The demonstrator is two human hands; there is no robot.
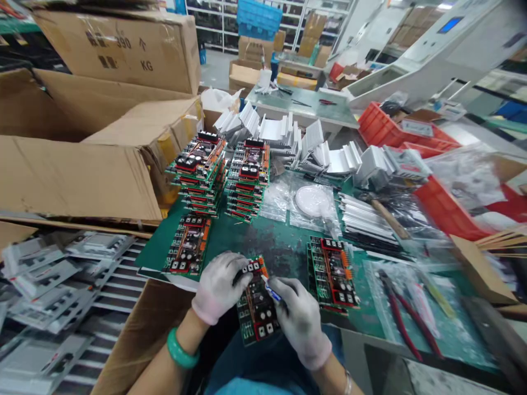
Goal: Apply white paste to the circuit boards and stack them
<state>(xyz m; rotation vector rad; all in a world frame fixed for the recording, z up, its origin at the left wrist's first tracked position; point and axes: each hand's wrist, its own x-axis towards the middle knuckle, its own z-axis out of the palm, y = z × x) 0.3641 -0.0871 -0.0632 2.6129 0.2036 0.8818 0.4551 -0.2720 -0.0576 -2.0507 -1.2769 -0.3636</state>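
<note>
A green circuit board (258,307) with black and red parts and an orange strip is at the table's front edge, tilted toward me. White-gloved, my left hand (221,285) grips the board's upper left edge between thumb and fingers. My right hand (302,315), gloved too, pinches a slim blue-and-white pen-like tool (272,292); its tip is over the board's upper right, by the orange strip. Whether the tip touches is too small to tell. One similar board (188,245) lies left of my hands, and a low stack of boards (334,271) lies to the right.
Two tall board stacks (247,181) stand at the back left, before silver heat sinks (275,130). Red-handled pliers (405,312) lie on a plastic bag at right. A hammer (389,216) rests near red crates (403,129). Cardboard boxes (74,175) and grey metal parts (45,274) are left.
</note>
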